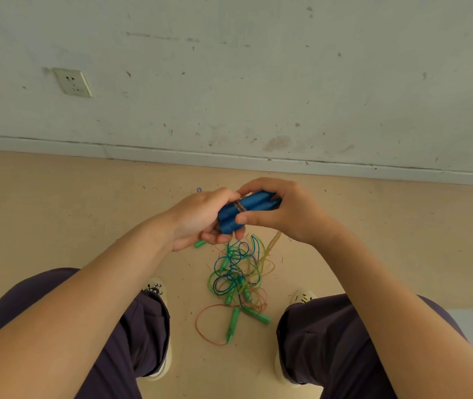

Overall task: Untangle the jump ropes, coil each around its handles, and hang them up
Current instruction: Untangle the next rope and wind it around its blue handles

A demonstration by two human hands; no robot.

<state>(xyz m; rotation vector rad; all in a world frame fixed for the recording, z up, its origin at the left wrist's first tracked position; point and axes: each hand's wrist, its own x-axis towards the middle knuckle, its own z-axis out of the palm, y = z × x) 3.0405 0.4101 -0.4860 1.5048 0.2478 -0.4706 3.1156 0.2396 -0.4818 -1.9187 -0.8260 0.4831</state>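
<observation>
The head camera looks down from a seated person's viewpoint onto a tan floor [56, 211] that meets a scuffed pale wall [258, 82]. Both bare forearms reach forward and the two hands meet in the middle of the view, above the floor.

The left hand [200, 220] is curled around the near end of a pair of blue handles [247, 210], its fingers wrapped beneath them. The right hand [281, 208] grips the far end of the same blue handles, with the thumb pressed along their near side and the fingers arched over the top. The two handles lie side by side as one bundle, and a few thin turns of cord circle their middle. The hands are close together, nearly touching across the bundle.

Directly below the hands, on the floor between the person's knees, lies a tangled pile of ropes [238, 277] in blue, green, yellow and orange, loops crossing one another. Several green handles [234, 323] poke out of the near side of the pile, and a loose orange loop [200, 326] spreads to its left. One small green handle tip shows just under the left hand.

Dark purple trousers [131, 326] and pale shoes [157, 289] frame the pile on both sides. A white wall socket [72, 82] sits on the wall at upper left.
</observation>
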